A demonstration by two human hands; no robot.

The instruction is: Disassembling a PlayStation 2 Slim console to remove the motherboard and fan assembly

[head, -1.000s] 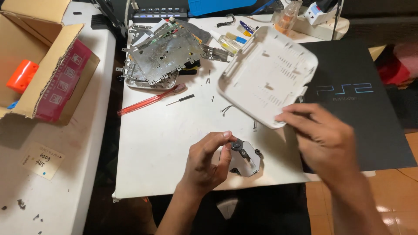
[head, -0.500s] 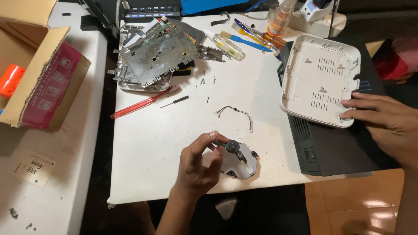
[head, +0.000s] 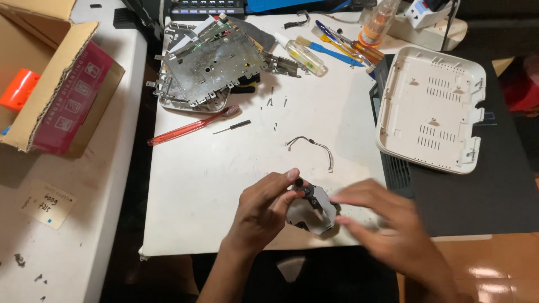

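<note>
An open cardboard box (head: pixel 53 84) sits at the far left on the side table, its brown flaps spread wide; the side facing the white work table carries a dark red panel (head: pixel 73 98) with pale printed marks and small pictures. Inside the box lies something bright orange (head: pixel 19 90), only partly in view. Nearer the bottom left, flat on the same side table, lies a small pale paper label (head: pixel 48 205), roughly square, with dark handwriting and a tiny blue dot at its lower edge. At the top right, a clear plastic bottle (head: pixel 379 22) of amber liquid stands among the tools.
</note>
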